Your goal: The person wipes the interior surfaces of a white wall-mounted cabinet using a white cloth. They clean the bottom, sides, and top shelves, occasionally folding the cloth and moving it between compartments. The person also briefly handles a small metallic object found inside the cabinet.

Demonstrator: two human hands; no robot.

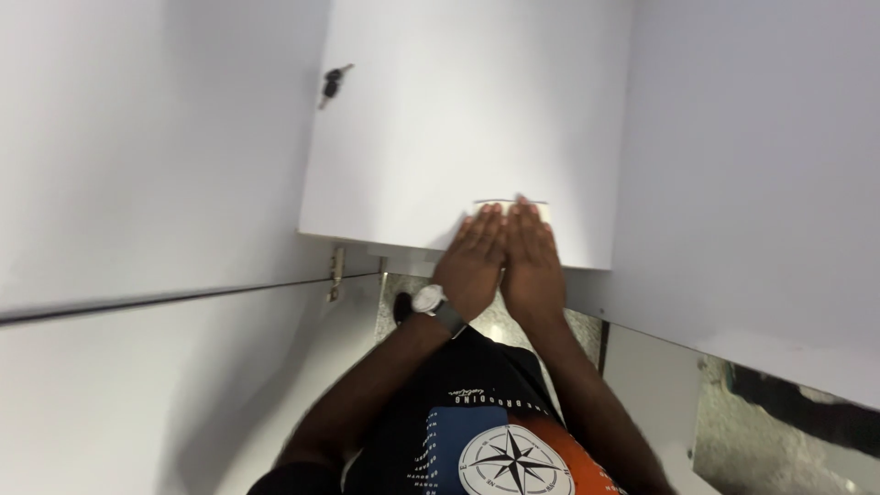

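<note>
Both of my hands lie flat, side by side, against a white door panel [458,119]. My left hand [472,266] wears a wristwatch [431,301] with a dark strap. My right hand [532,266] touches it along the thumb side. The fingers of both are straight and pressed together. Their tips rest on a small white rectangular slip [541,209] on the panel, which my fingers mostly hide. Neither hand grips anything. Below the hands I see my black shirt [477,431] with a round compass print.
A dark key [332,84] sticks out of a lock near the panel's upper left. A metal hinge piece [337,273] sits at the panel's lower left corner. White walls [761,183] close in on both sides. Speckled grey floor [779,440] shows at the lower right.
</note>
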